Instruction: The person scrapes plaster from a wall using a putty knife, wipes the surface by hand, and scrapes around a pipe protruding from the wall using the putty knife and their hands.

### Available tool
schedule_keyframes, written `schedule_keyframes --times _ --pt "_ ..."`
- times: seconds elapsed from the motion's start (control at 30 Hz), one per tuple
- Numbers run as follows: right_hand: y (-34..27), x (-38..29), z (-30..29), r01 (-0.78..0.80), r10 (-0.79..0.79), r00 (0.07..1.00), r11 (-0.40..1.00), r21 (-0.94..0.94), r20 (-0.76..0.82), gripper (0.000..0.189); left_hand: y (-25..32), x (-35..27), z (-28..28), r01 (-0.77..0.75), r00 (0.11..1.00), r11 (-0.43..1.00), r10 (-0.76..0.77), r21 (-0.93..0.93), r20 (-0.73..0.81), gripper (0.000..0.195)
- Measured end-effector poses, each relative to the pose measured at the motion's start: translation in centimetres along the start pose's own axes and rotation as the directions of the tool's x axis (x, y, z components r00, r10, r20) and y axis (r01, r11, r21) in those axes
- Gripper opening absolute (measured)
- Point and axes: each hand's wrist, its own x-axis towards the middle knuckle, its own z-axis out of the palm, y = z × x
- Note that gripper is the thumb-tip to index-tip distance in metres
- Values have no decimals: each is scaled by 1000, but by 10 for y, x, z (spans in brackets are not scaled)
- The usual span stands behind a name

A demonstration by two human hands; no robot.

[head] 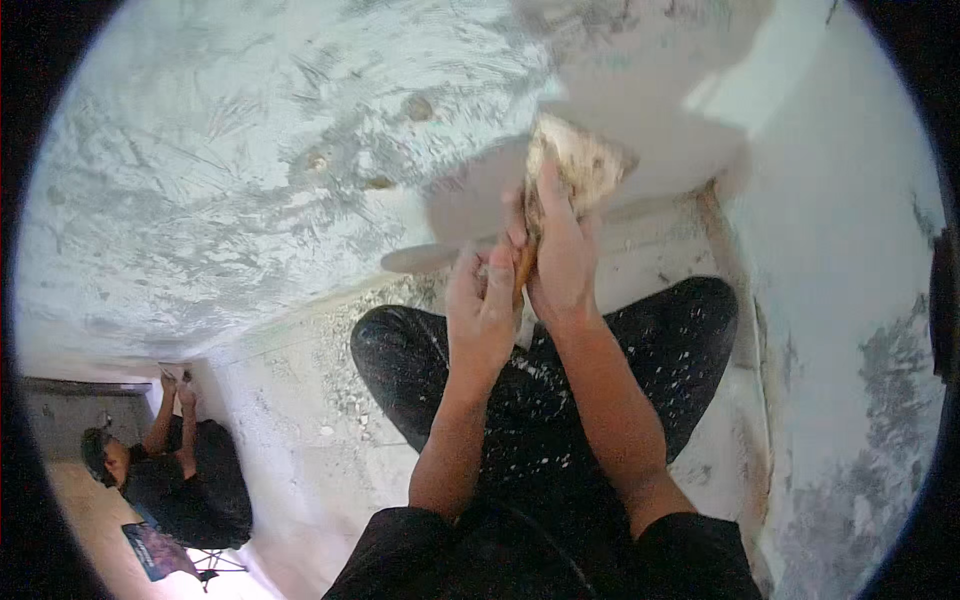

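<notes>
My right hand [566,259] grips a triangular putty knife [596,161], its wide blade smeared with pale, yellowish residue. One finger lies along the blade. An orange-brown handle [526,268] runs down between my two hands. Beside it, my left hand [484,292] has its fingers curled and thumb raised. From these fingers a flat grey blade-like tool [420,257] sticks out to the left, its grip hidden and its outline blurred. Both hands are above my lap, close to the foot of a patchy grey-white wall [247,172].
Another wall [825,315] rises close on my right, with grey patches. White flakes lie on the floor [337,390] and on my dark trousers [405,352]. At lower left, a person [187,480] in dark clothes sits with both hands raised at the wall, near a printed bag [157,551].
</notes>
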Motion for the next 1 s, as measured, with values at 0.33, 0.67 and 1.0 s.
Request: schedule_keyframes --times 0.33,0.67,1.0 --pt "-4 -48 -113 -13 -221 925 795 -607 -309 62 -31 -6 -21 32 996 910 -65 413 66 25" --pt "-42 -35 -55 401 199 852 343 -849 484 25 48 9 -17 -692 670 616 357 375 650 30" --pt "-12 -20 -51 704 -327 703 195 -683 632 13 68 5 3 -907 357 412 650 84 670 37"
